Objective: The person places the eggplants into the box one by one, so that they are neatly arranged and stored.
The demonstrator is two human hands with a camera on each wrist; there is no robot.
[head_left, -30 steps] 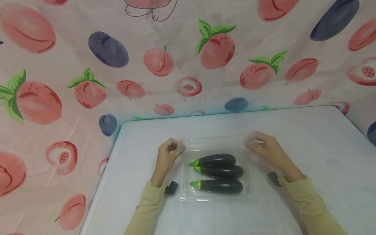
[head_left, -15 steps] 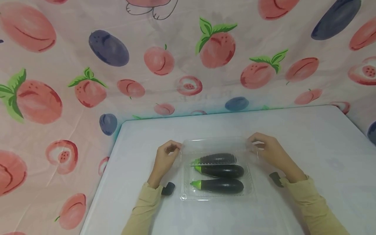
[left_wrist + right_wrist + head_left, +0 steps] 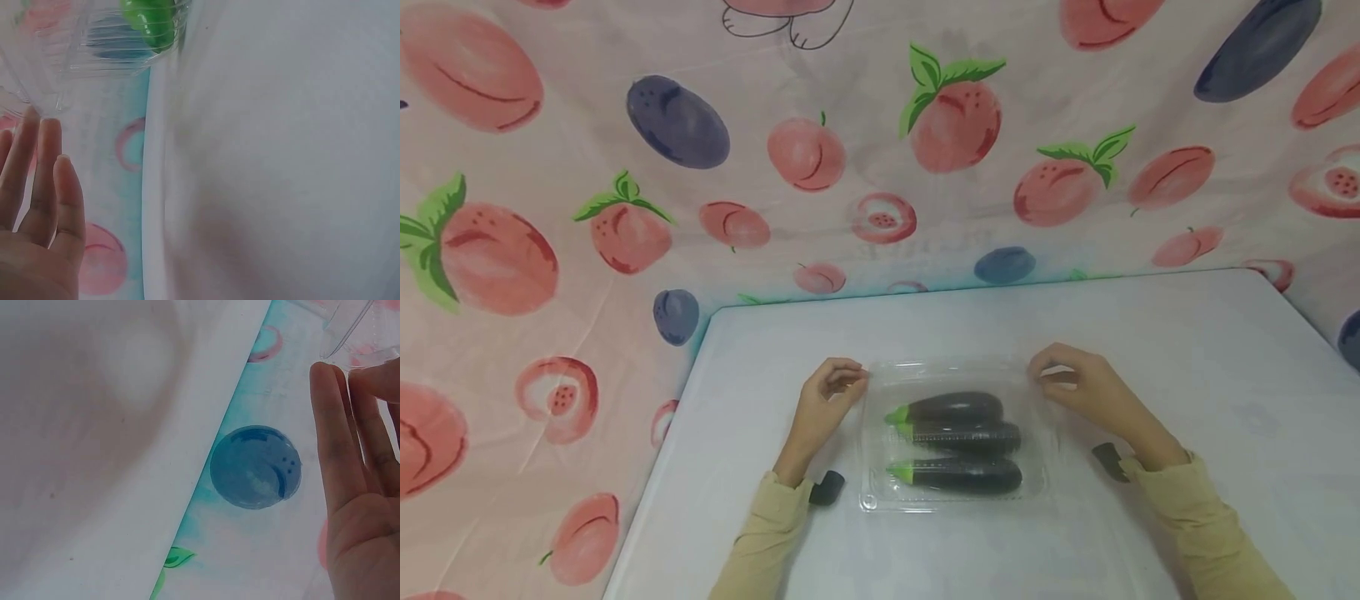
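Three dark eggplants with green stem ends lie side by side in a clear plastic clamshell box (image 3: 955, 502); the lowest in the head view is this eggplant (image 3: 966, 476). The lid, also clear, slopes over them, its ridged edge crossing the middle eggplant (image 3: 981, 437). At the far left corner my left hand (image 3: 829, 408) has its fingertips right at the plastic; the left wrist view shows those fingers (image 3: 45, 181) nearly straight. My right hand (image 3: 1078, 379) is at the far right corner, its straight fingers (image 3: 334, 431) just by the clear edge in the right wrist view.
The box rests on a white table (image 3: 760, 350) whose back edge meets a fruit-printed cloth (image 3: 850, 125). Dark wrist-worn pieces show by each cuff, such as this black piece (image 3: 827, 487) at the left sleeve.
The lid has swung from the far side down over the eggplants, toward the person. Both hands have loosened from its corners and stayed near the back of the box.
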